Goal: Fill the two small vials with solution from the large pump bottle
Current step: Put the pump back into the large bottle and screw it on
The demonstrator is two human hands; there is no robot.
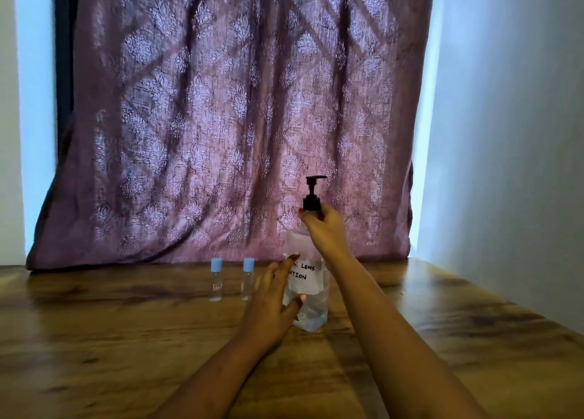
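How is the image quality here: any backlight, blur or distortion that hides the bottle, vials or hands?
Head view: backlit through the curtain, so the foreground is dim; left hand is motion-blurred; right hand on the pump bottle neck is sharper; bottle label partly readable; two vials soft, their contents unclear; wide-angle bending at the table edges.

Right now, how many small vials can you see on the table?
2. Both stand upright and capped near the curtain: one vial further left with a small label, the other vial just left of the left hand and pump bottle. None looks hidden.
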